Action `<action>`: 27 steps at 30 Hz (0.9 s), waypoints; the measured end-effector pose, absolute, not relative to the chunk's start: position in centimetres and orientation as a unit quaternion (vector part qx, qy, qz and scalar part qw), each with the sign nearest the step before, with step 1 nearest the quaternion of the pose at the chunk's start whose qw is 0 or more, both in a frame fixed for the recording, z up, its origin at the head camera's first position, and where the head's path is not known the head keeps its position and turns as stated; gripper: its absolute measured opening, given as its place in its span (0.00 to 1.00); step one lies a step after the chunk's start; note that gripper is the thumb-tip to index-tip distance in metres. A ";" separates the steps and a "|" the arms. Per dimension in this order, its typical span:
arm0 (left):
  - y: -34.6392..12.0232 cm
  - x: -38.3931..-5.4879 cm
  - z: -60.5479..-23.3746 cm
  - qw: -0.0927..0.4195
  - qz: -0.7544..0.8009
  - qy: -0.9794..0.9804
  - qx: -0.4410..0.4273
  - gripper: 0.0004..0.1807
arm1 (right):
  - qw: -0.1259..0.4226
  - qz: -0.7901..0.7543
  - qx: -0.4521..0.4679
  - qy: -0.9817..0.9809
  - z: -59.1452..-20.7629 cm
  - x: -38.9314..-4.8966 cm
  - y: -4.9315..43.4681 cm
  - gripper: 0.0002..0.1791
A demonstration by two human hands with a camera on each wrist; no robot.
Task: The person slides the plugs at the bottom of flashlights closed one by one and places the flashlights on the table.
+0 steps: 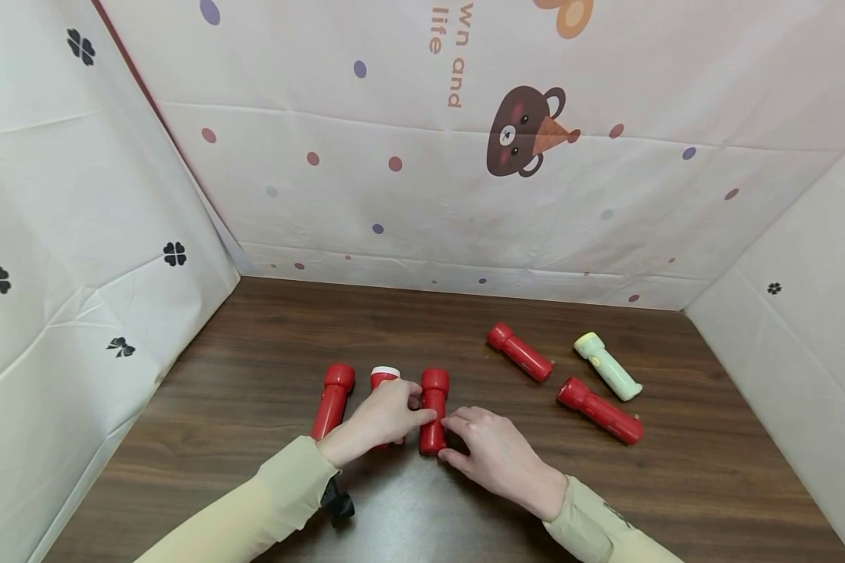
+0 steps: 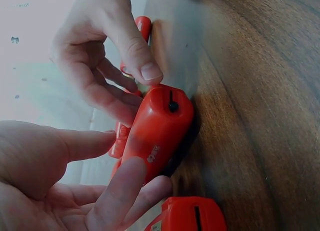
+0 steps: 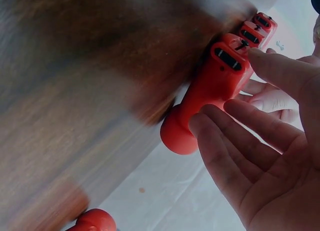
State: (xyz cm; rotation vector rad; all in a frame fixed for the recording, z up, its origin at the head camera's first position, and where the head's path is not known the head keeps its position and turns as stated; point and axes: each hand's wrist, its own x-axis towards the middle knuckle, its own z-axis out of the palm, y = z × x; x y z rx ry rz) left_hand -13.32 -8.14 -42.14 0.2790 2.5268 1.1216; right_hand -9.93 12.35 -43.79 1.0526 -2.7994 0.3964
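Observation:
A red flashlight [image 1: 433, 395] lies lengthwise on the table between my hands, its wide head pointing away from me. My left hand [image 1: 382, 416] reaches over a red flashlight with a white rim [image 1: 385, 374], its thumb and fingertips at the left side of the middle flashlight. On the other side, my right hand [image 1: 496, 455] has its fingertips beside the body and its thumb at the tail end. In the left wrist view both hands' fingers look loosely extended around the flashlight [image 2: 159, 128]; firm contact cannot be told. Another red flashlight [image 1: 334, 399] lies further left, partly behind the left forearm.
On the right of the brown wooden table [image 1: 683, 469] lie a red flashlight [image 1: 521, 353], a pale green flashlight [image 1: 609, 367] and another red flashlight [image 1: 601, 410], all slanted. White patterned sheets [image 1: 394, 195] enclose the back and sides.

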 end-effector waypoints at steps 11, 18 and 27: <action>-8.3 -13.2 -41.8 0.120 0.404 0.901 0.105 0.27 | 0.083 0.140 0.319 -0.934 -43.2 -10.1 13.2 0.20; -8.3 -13.2 -41.9 0.097 0.429 0.891 0.110 0.27 | 0.111 0.144 0.291 -0.939 -42.9 -10.7 14.3 0.25; -7.8 -13.0 -42.1 0.075 0.470 0.872 0.111 0.28 | 0.117 0.136 0.258 -0.949 -42.8 -12.0 15.8 0.33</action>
